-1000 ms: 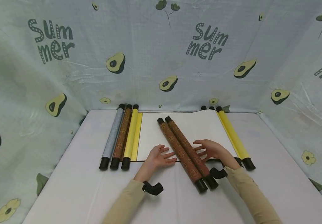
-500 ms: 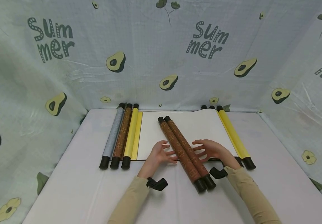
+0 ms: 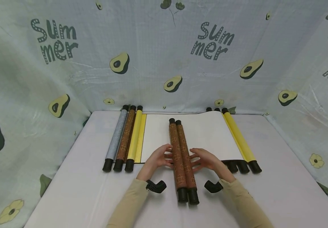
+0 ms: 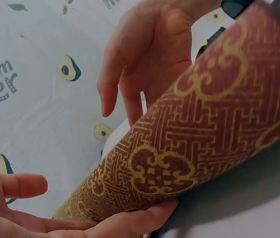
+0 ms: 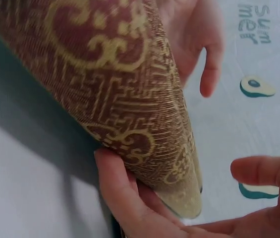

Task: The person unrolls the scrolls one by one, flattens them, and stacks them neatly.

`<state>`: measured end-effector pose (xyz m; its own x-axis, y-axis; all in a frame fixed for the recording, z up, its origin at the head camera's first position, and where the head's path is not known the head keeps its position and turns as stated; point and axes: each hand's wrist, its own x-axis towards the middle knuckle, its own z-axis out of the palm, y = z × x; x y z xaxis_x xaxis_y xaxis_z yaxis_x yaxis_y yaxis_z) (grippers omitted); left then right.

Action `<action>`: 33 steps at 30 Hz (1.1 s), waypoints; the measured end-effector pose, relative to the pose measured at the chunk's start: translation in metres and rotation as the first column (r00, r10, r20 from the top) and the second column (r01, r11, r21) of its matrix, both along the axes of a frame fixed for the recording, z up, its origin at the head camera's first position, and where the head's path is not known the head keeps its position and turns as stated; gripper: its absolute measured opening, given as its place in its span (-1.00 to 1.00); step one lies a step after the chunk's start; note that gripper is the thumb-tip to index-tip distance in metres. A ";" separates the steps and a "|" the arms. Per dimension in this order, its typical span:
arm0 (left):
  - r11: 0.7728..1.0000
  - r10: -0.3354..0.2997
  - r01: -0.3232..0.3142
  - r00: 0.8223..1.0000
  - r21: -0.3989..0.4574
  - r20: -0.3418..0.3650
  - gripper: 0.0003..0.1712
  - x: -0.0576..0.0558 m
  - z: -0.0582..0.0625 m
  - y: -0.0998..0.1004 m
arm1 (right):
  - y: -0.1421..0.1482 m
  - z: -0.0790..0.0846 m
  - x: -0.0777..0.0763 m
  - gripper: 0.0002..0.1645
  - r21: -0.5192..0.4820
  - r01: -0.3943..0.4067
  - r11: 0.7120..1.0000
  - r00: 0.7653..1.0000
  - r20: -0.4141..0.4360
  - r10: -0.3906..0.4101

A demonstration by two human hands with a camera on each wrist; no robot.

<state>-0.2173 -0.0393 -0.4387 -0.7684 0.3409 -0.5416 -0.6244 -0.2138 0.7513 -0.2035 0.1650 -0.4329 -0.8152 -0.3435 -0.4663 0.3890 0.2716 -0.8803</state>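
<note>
A rolled scroll (image 3: 178,155) of brown cloth with gold patterns, its two rolls side by side with black end knobs, lies between my hands in the head view. My left hand (image 3: 160,157) touches its left side. In the left wrist view, the straight fingers (image 4: 130,222) lie along the underside of the brown roll (image 4: 164,168), with the thumb apart from it. On the right side is my right hand (image 3: 206,160). The right wrist view shows its fingers (image 5: 117,186) under the cloth and the thumb (image 5: 258,169) standing away.
Behind lies a white unrolled sheet (image 3: 201,133) with yellow borders. A blue-grey roll (image 3: 117,136), a brown patterned roll (image 3: 126,136) and a yellow roll (image 3: 135,136) line its left side. Another yellow roll (image 3: 239,137) and several black knobs (image 3: 238,166) are at its right.
The brown scroll has swung from a slant to nearly straight, its near end moving left. My right hand has moved left and slightly nearer with it; the left hand stays at its left side.
</note>
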 end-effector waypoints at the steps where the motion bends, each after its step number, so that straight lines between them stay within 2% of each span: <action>1: 1.000 -0.019 0.019 1.000 -0.018 -0.007 -0.50 0.000 0.000 -0.001 | -0.002 -0.001 0.001 -0.21 0.001 0.006 1.000 1.000 -0.005 -0.006; 5: 0.992 -0.101 0.097 0.994 -0.081 -0.048 -0.47 -0.001 0.001 -0.007 | -0.010 -0.003 0.000 -0.29 -0.006 0.050 0.999 0.999 0.011 -0.050; 9: 0.978 -0.173 0.161 0.981 -0.134 -0.086 -0.44 -0.003 0.001 -0.013 | -0.017 -0.003 -0.002 -0.36 -0.015 0.055 0.998 0.998 0.044 -0.055; 15: 0.966 -0.192 0.166 0.974 -0.198 -0.123 -0.45 -0.003 0.003 -0.019 | -0.026 -0.002 -0.003 -0.31 -0.082 0.053 0.995 0.997 0.069 -0.047; 20: 0.964 -0.192 0.151 0.964 -0.218 -0.184 -0.42 0.000 0.010 -0.023 | -0.033 0.005 -0.001 -0.29 -0.068 0.061 0.996 0.998 0.002 -0.061; 24: 0.960 -0.193 0.131 0.951 -0.249 -0.241 -0.30 0.001 0.018 -0.025 | -0.039 0.014 0.003 -0.22 0.008 0.091 0.996 0.993 -0.071 -0.090; 27: 0.956 -0.202 0.134 0.946 -0.262 -0.252 -0.22 0.001 0.022 -0.025 | -0.044 0.018 0.006 -0.16 0.055 0.124 0.991 0.986 -0.122 -0.117; 33: 0.926 -0.269 0.158 0.914 -0.343 -0.304 -0.11 0.004 0.030 -0.022 | -0.054 0.025 0.014 -0.09 0.118 0.149 0.982 0.976 -0.180 -0.126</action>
<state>-0.2129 -0.0615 -0.4089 -0.8508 0.3780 -0.3651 -0.3240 0.1697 0.9307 -0.1890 0.1108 -0.4076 -0.9218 -0.1683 -0.3493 0.2776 0.3423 -0.8977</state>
